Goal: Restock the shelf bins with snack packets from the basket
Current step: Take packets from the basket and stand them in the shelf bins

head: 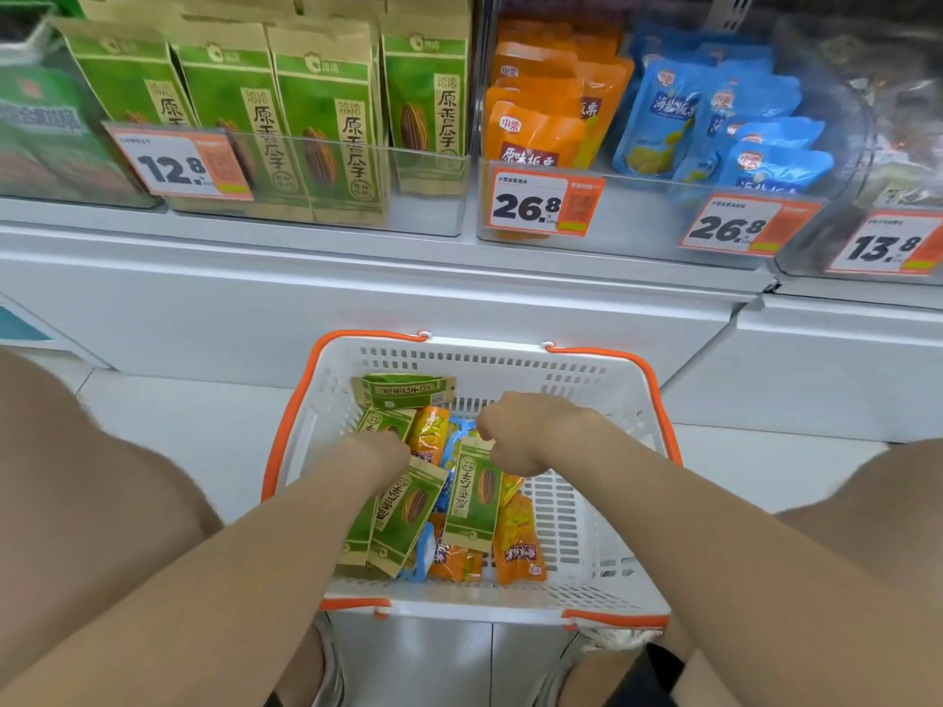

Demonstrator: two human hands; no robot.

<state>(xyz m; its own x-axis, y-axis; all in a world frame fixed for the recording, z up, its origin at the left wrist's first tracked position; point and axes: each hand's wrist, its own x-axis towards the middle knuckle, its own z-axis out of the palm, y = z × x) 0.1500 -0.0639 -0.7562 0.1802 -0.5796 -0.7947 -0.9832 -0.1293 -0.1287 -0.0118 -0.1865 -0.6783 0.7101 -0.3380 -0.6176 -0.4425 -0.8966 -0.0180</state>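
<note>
Clear plastic shelf bins point(433, 196) stand above the white slatted basket with orange handles point(602, 528) on the floor. In it, my right hand point(530, 431) pinches a green paper seed packet point(474, 502); my left hand point(375, 451) curls among the packets, its grip hidden.

Left hand point(377, 451) and right hand point(525, 431) bare; forearms point(245, 579) bare to frame edge. Knees point(76, 477) bare. Pale shoe point(331, 665) edge low in view.

Our left hand point(380, 449) and right hand point(525, 431) curl down into the basket point(510, 352); we cannot see their fingers. We note far-left green packets point(41, 130) blurred, edge-cut. In the rightmost bin point(862, 125), contents unreadable.
</note>
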